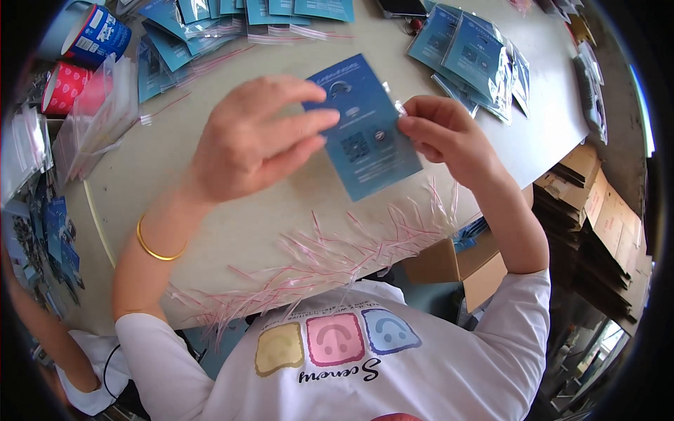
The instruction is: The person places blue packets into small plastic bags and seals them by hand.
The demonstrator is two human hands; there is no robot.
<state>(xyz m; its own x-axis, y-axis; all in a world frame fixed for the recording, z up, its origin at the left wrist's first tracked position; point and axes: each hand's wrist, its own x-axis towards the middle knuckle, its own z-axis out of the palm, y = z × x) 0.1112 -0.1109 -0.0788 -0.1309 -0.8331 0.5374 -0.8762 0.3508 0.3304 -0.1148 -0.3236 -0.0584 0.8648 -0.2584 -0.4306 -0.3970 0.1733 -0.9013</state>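
A blue printed card [368, 151] with a dark square code is held tilted above the table. My right hand [449, 133] pinches its right edge between thumb and fingers, where a bit of shiny clear plastic shows. Whether the whole card sits inside a clear bag I cannot tell. My left hand [246, 137], slightly blurred, is at the card's left edge with its fingers stretched and apart. The fingertips overlap the card in view; touch is unclear. A gold bangle [160, 257] circles my left wrist.
Bagged blue cards [470, 52] lie at the far right, more bagged cards [189, 42] at the far left. Clear strips with red lines [330, 256] litter the table's front edge. Cups [96, 38] and clear bags [105, 119] stand left. An open carton [456, 270] sits below; another person's arm [53, 337] shows lower left.
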